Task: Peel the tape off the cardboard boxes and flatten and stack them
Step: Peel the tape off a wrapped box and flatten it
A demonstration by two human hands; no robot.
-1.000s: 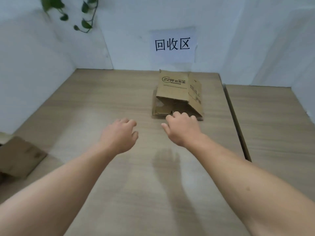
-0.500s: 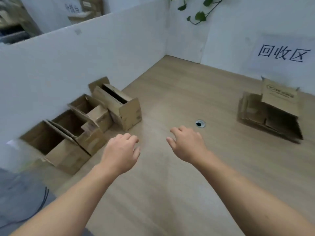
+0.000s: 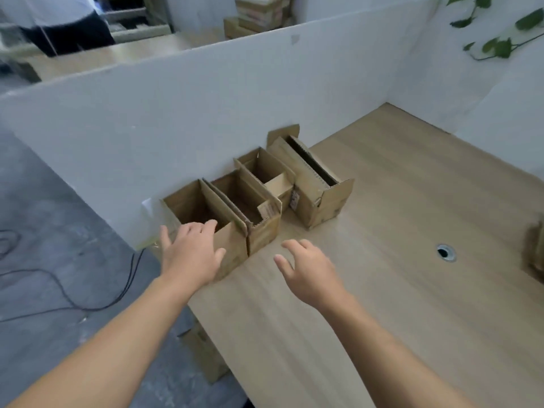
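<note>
**Both grips open at the row of boxes**

Four brown corrugated cardboard boxes [image 3: 312,198] stand open-topped in a row on the pale wood-grain worktop [image 3: 382,290], backed against a smooth white partition [image 3: 206,113]. The left grip [image 3: 191,254], fingers straight and spread, lies over the near rim and front wall of the nearest box [image 3: 234,245]; contact cannot be told. The right grip [image 3: 309,269], loosely spread and holding nothing, hovers above bare worktop just beside the front corner of the second box [image 3: 265,235]. A round metal-ringed cable hole [image 3: 446,252] sits well apart to the right.
</note>
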